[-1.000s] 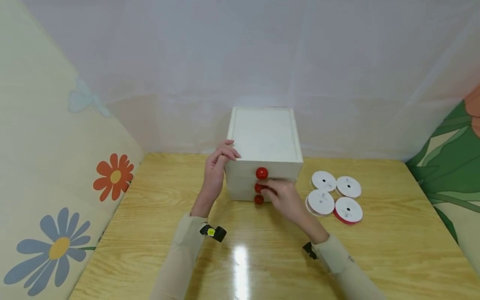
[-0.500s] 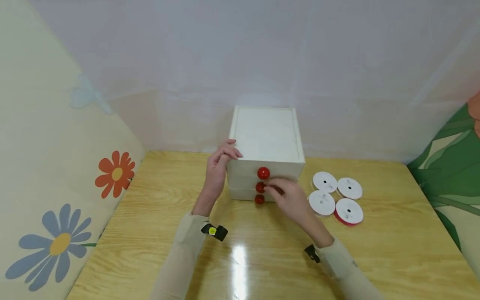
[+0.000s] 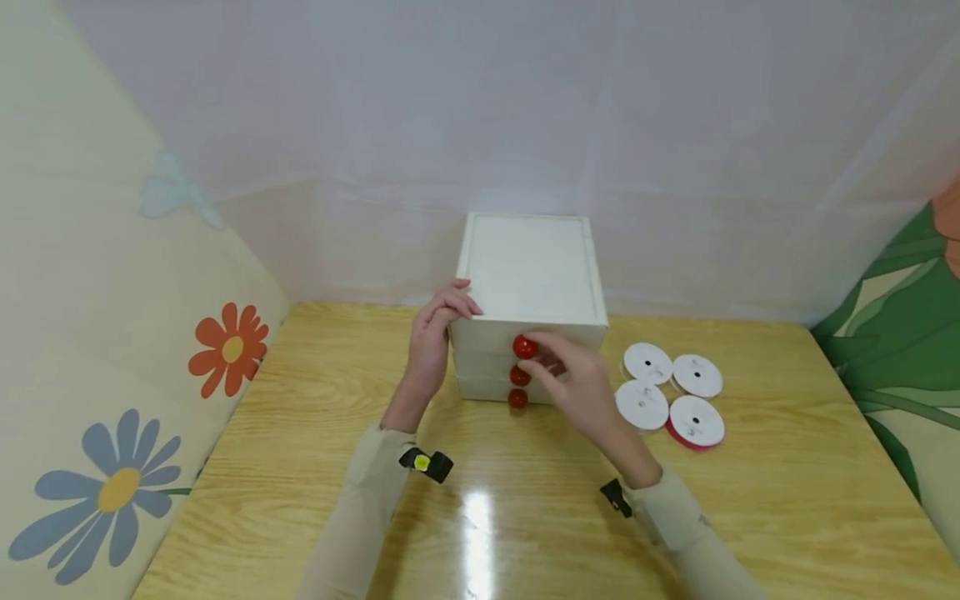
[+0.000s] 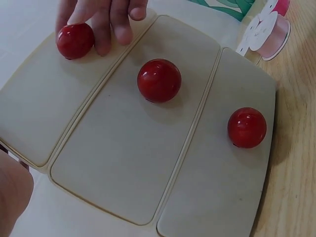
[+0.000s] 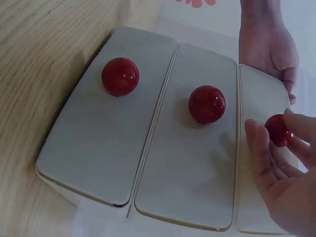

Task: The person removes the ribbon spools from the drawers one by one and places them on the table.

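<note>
A small white drawer cabinet stands against the back sheet. Three round red knobs line its front, one on each closed drawer. My left hand rests on the cabinet's upper left edge, fingers laid over the top. My right hand is at the top knob. In the right wrist view, its fingertips touch the top knob from two sides while other fingers extend beside it. Below sit the middle knob and the bottom knob, both untouched in the left wrist view.
Several white-faced ribbon spools lie together on the wooden table right of the cabinet; one spool shows a red edge. Flower-printed panels flank the table, and a pale sheet hangs behind.
My right hand has moved up from the middle knob to the top knob, its fingers spreading. The left hand stays on the cabinet edge; the drawers remain closed.
</note>
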A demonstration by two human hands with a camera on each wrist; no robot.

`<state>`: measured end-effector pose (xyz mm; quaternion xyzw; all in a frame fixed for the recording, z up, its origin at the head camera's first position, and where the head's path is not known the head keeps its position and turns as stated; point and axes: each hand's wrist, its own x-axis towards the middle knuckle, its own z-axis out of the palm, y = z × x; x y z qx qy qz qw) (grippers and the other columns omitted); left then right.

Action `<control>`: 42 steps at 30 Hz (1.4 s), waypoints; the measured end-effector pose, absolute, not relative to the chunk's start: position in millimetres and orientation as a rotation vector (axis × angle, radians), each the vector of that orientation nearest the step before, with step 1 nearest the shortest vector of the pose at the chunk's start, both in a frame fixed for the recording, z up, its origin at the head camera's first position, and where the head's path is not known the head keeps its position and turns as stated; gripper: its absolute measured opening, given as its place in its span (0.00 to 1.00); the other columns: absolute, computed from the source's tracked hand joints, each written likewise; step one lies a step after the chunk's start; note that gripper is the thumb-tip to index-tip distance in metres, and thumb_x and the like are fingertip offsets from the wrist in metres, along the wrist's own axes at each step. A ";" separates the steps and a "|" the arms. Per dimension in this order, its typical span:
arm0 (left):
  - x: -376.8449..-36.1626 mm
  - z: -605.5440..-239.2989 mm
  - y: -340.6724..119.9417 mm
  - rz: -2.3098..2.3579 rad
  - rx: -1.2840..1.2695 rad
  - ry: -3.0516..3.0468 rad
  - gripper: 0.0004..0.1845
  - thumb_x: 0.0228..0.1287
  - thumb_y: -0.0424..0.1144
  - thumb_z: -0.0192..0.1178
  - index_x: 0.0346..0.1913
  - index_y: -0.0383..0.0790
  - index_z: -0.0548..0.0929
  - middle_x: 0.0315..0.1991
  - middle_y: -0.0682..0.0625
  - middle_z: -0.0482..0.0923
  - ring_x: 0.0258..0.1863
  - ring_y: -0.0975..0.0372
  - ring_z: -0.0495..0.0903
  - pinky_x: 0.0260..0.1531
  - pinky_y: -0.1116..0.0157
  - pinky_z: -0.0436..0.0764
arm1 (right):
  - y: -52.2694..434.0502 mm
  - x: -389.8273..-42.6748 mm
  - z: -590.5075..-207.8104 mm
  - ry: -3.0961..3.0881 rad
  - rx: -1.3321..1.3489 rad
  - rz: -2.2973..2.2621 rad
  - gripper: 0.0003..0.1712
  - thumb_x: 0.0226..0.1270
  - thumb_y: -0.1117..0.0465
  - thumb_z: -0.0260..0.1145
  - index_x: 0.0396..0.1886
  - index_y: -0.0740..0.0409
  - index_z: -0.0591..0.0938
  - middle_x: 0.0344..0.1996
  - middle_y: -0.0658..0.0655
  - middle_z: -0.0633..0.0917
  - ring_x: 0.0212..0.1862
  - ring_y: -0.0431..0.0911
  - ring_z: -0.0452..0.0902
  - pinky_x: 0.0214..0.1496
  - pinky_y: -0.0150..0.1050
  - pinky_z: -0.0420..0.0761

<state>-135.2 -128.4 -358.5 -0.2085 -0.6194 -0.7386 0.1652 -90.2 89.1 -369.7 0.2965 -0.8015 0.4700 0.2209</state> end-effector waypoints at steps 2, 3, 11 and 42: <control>-135.2 -359.0 -128.3 -2.114 -0.595 -1.758 0.16 0.71 0.26 0.42 0.29 0.40 0.79 0.37 0.54 0.83 0.66 0.54 0.70 0.75 0.56 0.57 | 87.4 -91.2 -369.3 -2.221 0.822 1.311 0.20 0.63 0.69 0.76 0.55 0.63 0.85 0.42 0.58 0.90 0.37 0.47 0.87 0.36 0.36 0.87; -135.3 -359.1 -128.0 -2.119 -0.597 -1.756 0.17 0.71 0.26 0.42 0.29 0.41 0.79 0.37 0.54 0.83 0.66 0.54 0.70 0.75 0.56 0.57 | 86.9 -91.1 -369.0 -2.220 0.821 1.317 0.19 0.63 0.69 0.75 0.54 0.63 0.85 0.42 0.59 0.90 0.37 0.47 0.87 0.36 0.36 0.87; -137.1 -358.0 -123.8 -2.167 -0.611 -1.743 0.18 0.69 0.28 0.43 0.29 0.48 0.80 0.37 0.54 0.84 0.66 0.55 0.69 0.75 0.55 0.58 | 88.6 -89.4 -369.2 -2.195 0.781 1.322 0.19 0.61 0.71 0.76 0.52 0.64 0.86 0.41 0.59 0.90 0.36 0.47 0.87 0.36 0.37 0.88; -144.6 -358.4 -128.9 -2.187 -0.635 -1.693 0.11 0.66 0.23 0.42 0.28 0.21 0.72 0.34 0.55 0.84 0.63 0.55 0.71 0.74 0.56 0.58 | 91.8 -30.4 -367.6 -2.012 1.020 1.346 0.21 0.53 0.75 0.77 0.49 0.69 0.86 0.39 0.63 0.90 0.31 0.46 0.87 0.33 0.26 0.84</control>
